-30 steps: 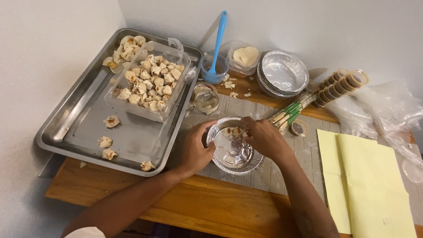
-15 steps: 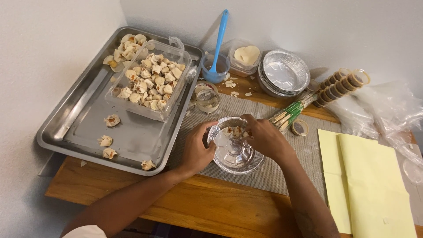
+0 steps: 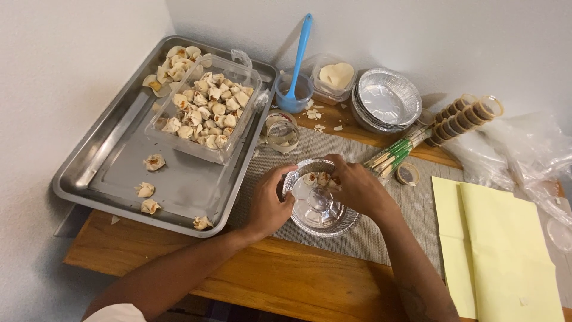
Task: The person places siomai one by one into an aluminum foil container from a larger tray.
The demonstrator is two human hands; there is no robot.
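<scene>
I have my left hand (image 3: 268,203) curled on the rim of the foil pan (image 3: 319,200), which sits on the counter (image 3: 286,280) mat; my right hand (image 3: 354,188) pinches dumplings (image 3: 316,177) inside; I'd brace the rim and set pieces snugly, edges uncrushed.

Steel tray (image 3: 89,179) with dumpling tub (image 3: 205,107), blue cup (image 3: 294,95), stacked foil pans (image 3: 387,98), yellow paper (image 3: 494,238).

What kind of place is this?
Probably a small food-prep or takeaway packing spot: a metal tray with folded dumplings, stacked foil pans and chopsticks on a wooden table. Both hands, left and right, work at a foil pan.
</scene>
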